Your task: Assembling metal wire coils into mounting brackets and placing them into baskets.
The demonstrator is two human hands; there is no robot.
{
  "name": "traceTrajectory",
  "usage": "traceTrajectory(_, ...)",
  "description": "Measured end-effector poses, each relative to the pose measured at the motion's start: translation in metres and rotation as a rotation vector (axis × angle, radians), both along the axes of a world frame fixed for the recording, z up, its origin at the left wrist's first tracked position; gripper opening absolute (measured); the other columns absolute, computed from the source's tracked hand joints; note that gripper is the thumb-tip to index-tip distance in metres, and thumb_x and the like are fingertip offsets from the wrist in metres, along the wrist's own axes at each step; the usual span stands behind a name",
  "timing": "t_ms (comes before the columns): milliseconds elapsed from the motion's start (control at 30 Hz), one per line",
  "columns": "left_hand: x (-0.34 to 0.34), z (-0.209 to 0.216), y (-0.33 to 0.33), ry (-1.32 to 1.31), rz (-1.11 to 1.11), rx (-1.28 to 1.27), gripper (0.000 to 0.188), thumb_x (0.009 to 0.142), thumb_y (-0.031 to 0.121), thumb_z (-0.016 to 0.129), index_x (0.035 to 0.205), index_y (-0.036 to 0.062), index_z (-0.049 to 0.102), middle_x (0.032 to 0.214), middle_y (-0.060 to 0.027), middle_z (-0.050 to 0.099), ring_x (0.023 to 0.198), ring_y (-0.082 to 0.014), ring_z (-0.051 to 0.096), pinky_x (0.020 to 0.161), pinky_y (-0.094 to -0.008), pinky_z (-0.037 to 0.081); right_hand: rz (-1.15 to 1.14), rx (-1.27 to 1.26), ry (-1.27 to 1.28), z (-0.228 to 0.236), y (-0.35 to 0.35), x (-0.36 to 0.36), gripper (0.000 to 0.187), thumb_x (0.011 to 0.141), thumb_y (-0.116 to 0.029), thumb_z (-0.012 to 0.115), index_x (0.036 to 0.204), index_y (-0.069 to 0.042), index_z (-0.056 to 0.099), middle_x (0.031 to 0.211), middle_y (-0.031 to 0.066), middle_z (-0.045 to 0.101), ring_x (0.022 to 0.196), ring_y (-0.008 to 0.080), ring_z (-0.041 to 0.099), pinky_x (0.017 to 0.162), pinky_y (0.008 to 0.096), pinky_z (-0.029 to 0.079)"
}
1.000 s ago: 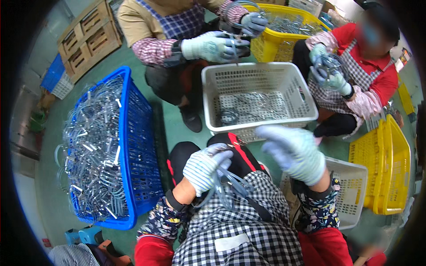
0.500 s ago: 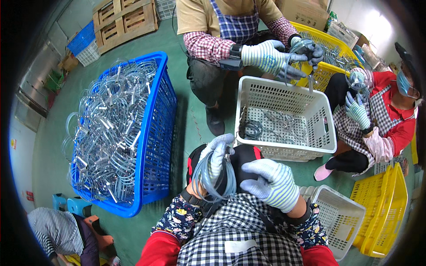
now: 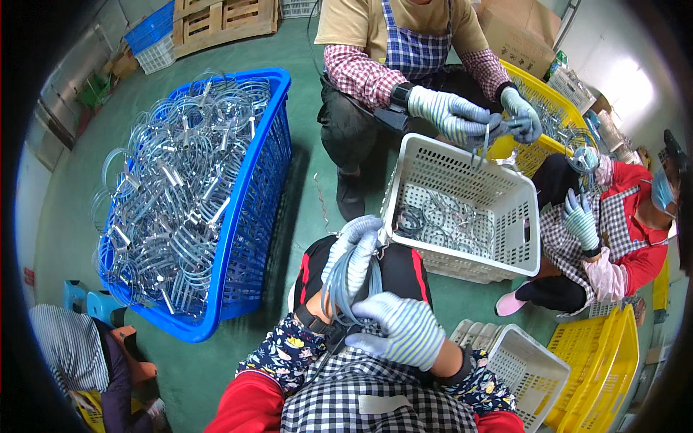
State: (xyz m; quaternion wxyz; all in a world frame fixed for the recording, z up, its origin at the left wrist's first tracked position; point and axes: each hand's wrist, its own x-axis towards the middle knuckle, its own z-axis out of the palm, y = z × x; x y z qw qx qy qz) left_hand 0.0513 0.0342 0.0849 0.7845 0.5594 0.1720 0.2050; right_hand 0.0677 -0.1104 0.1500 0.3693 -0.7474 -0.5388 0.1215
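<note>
Over lap: left hand [image 3: 351, 254] clamped on wire rings [image 3: 339, 292]; right hand [image 3: 398, 328] closed just below.

Shiny metal rings [image 3: 180, 180] in blue plastic crate [image 3: 253, 216]; matt white plastic basket [image 3: 498, 191]; knitted cloth gloves [image 3: 401, 328]; wooden pallet [image 3: 224, 18].

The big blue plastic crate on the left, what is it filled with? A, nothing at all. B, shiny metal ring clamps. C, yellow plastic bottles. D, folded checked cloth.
B: the big blue plastic crate is heaped to its rim with shiny metal ring clamps.
</note>
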Motion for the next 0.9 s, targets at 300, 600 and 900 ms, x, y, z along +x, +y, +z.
traceTrajectory(300, -0.002, -0.012, 0.007, -0.170, 0.089, 0.455, 0.019, 0.091, 0.012, 0.051, 0.106, 0.0024, 0.059, 0.120, -0.0117, 0.049, 0.103, -0.0184, 0.050, 0.087, -0.0296, 0.042, -0.223, 0.215, 0.031, -0.004, -0.020, 0.026, 0.016, 0.077, -0.006, 0.063, 0.093, -0.006, 0.064, 0.078, 0.0122, 0.064, 0.066, 0.0268, 0.062, 0.059, 0.0323, 0.050)
traceTrajectory(600, 0.000, -0.026, 0.001, -0.332, 0.034, 0.313, 0.015, 0.086, 0.006, 0.058, 0.100, 0.0033, 0.062, 0.116, -0.0147, 0.050, 0.093, -0.0207, 0.057, 0.083, -0.0299, 0.045, -0.697, 0.547, 0.303, 0.014, -0.045, 0.040, 0.027, 0.090, -0.022, 0.056, 0.105, 0.000, 0.060, 0.074, 0.0054, 0.063, 0.052, 0.0065, 0.049, 0.049, 0.0204, 0.039)
traceTrajectory(900, -0.006, -0.029, 0.002, -0.157, -0.112, 0.286, 0.032, 0.077, -0.001, 0.063, 0.107, -0.0011, 0.052, 0.072, -0.0025, 0.055, 0.061, -0.0098, 0.055, 0.055, -0.0180, 0.043, -0.666, 0.264, 0.101, 0.025, -0.032, 0.079, 0.019, 0.086, -0.010, 0.056, 0.101, -0.001, 0.063, 0.079, 0.0125, 0.066, 0.062, 0.0171, 0.060, 0.060, 0.0270, 0.048)
